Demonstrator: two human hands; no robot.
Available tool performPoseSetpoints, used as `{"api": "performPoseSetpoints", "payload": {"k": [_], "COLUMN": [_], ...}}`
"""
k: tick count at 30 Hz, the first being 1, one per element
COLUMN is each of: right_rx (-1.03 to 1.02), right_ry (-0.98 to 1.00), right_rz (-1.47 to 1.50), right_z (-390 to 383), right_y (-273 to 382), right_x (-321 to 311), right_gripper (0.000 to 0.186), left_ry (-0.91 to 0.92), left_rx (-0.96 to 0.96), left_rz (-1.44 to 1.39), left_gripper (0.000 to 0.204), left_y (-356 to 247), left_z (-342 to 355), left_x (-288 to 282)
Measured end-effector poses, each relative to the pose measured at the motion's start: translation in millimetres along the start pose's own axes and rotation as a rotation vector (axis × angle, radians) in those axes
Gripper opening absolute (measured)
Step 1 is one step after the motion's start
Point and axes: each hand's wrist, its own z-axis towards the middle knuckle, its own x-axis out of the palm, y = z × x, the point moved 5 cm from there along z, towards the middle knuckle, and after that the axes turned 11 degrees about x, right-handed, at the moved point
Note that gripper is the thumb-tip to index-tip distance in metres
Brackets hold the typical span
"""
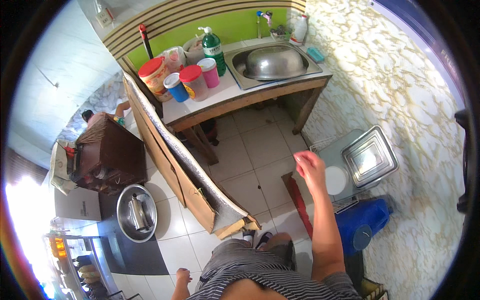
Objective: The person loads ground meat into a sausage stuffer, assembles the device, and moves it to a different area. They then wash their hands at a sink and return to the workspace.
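My right hand (311,169) is raised in front of me, its fingers bent in together and nothing showing in them. Nearest to it are a white round lid or plate (336,181) and a stack of rectangular metal trays (370,156) beside the wall. Down by my hip, my left hand (183,275) hangs with its fingers loosely curled; I see nothing in it. Ahead is a steel sink (240,80) set in a wooden-legged counter (220,96). An upturned metal basin (277,60) sits in the sink.
A cardboard-backed panel (167,160) stands left of the counter. Tubs with red lids (191,75) and a green pump bottle (213,49) crowd the counter. A steel basin (131,226) holds metal items. On the right lies a blue container (362,225). A person (90,119) shows far left.
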Motion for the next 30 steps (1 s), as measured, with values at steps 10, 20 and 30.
{"api": "performPoseSetpoints", "payload": {"k": [10, 20, 30], "right_rx": [0.061, 0.41, 0.269], "right_ry": [-0.025, 0.222, 0.316], "right_rz": [0.362, 0.635, 0.65], "right_z": [286, 492, 493], "right_y": [25, -7, 61], "right_x": [6, -20, 18], "right_gripper": [0.013, 0.023, 0.027], "left_ry": [-0.054, -0.206, -0.309], "left_rx": [-0.039, -0.213, -0.369], "left_rz": [-0.129, -0.251, -0.188], "left_gripper": [0.028, 0.029, 0.03], "left_y": [-33, -92, -50], "left_z": [-94, -186, -249], "left_x": [76, 199, 226]}}
